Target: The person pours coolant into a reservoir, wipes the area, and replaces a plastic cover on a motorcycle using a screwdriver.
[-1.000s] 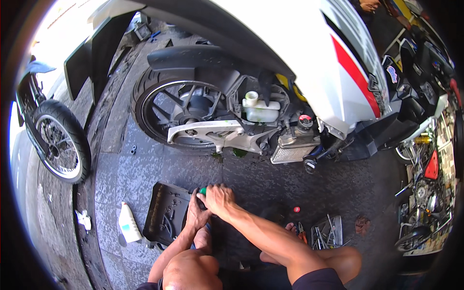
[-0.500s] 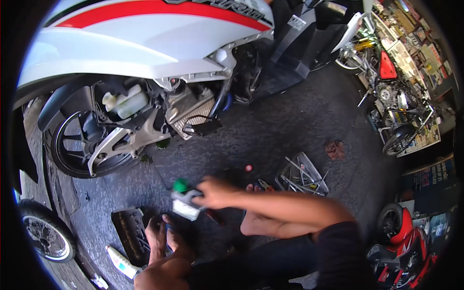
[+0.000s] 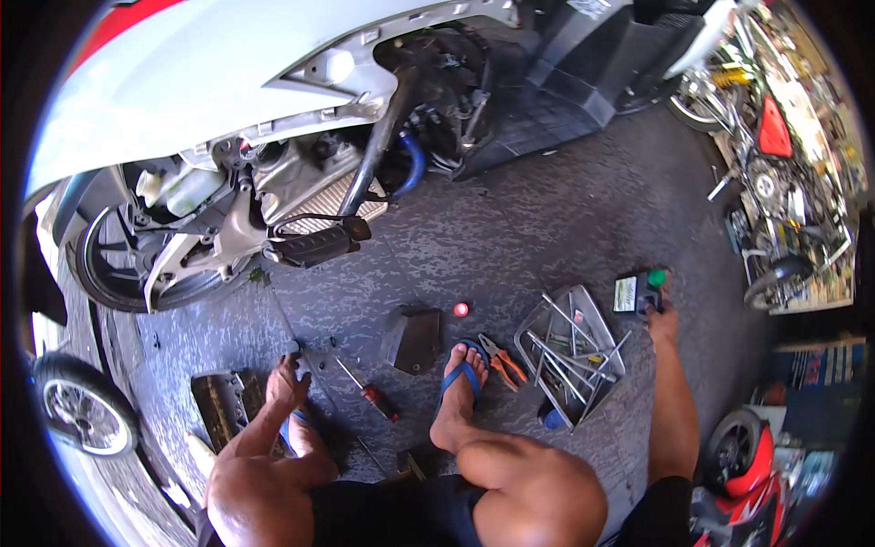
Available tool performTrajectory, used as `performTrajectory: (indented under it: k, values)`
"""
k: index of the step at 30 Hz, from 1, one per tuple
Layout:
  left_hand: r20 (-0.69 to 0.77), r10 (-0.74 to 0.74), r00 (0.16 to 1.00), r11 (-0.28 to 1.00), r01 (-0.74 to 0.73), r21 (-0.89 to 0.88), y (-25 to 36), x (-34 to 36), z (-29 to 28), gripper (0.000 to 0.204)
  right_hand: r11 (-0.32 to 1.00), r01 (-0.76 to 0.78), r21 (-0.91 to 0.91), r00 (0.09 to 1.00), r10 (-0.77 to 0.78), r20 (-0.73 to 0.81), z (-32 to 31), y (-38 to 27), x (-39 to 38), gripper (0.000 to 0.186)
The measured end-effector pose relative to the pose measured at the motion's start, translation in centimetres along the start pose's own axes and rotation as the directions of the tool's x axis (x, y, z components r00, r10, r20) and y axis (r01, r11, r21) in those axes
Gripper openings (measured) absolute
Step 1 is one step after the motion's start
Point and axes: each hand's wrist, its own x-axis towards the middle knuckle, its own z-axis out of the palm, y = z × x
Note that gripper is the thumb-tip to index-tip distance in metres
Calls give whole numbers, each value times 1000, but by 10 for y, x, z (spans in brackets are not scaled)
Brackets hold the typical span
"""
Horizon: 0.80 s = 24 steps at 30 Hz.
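On the right, my right hand (image 3: 663, 321) is closed around a small dark bottle (image 3: 648, 297) with a green cap and a pale label, low over the floor beside the tool tray. My left hand (image 3: 288, 387) is low at the left, near my left foot. Its fingertips meet at a small dark piece (image 3: 290, 347) too small to name. Right of this hand lies a screwdriver (image 3: 368, 392) with a red handle. A dark, box-like part (image 3: 411, 339) rests farther off, beside a small red-rimmed round piece (image 3: 461, 310).
A grey metal tray (image 3: 523, 341) holds several long tools, with orange-handled pliers (image 3: 503, 361) beside it. A dark rectangular tray (image 3: 211, 401) lies left of my left hand. Ahead stands a white scooter (image 3: 210, 82) with its lower side uncovered. Other motorcycles (image 3: 770, 196) stand right.
My right hand has carried the green-capped bottle from the middle of the floor to the right, beyond the tool tray. My left hand now shows clearly. The whole view has shifted.
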Motion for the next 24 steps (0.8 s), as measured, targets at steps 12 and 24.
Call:
performTrajectory:
  k: [12, 24]
  values:
    - [-163, -120, 979, 988, 102, -114, -40, -32, 2, 50, 862, -450, 231, 890, 412, 195, 82, 44, -22, 42]
    - [-281, -81, 956, 995, 61, -80, -22, 22, 21, 43, 995, -87, -48, 941, 98, 323, 98, -68, -121, 32]
